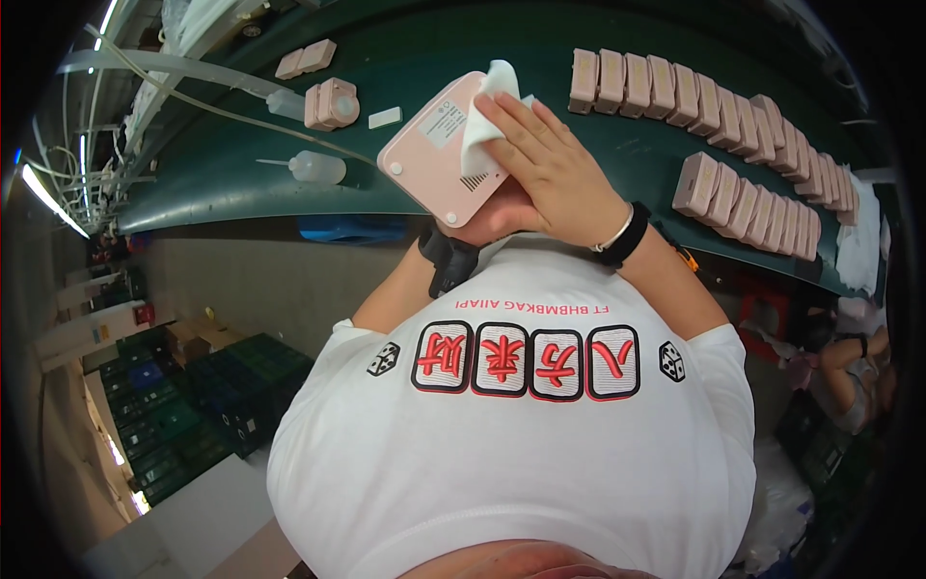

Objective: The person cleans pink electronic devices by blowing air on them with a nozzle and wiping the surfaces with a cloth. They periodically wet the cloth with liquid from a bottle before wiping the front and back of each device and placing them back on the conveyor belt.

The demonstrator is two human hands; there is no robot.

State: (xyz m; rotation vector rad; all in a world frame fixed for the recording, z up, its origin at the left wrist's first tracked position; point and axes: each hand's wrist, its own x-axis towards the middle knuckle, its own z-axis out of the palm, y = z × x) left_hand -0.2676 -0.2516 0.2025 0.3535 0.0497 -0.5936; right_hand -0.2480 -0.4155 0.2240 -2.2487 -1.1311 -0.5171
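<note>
A pink, square, flat device [424, 154] is tilted above the bench, its underside up, showing a label, a vent and small round white feet. My left hand [494, 214] is closed around its near edge from below, and most of its fingers are hidden under the device. Pressed flat on the device's right part is a white cloth [479, 135]. My right hand [555, 174] holds that cloth down with its fingers close together. Black bands sit on both my wrists.
Rows of pink devices [675, 92] stand on the green bench [405, 48] at the right. To the left lie a squeeze bottle [316, 167], a small white block [384, 118] and a few pink pieces [331, 103]. Green crates [183, 415] stack at lower left. Another person's arm [844, 372] shows at far right.
</note>
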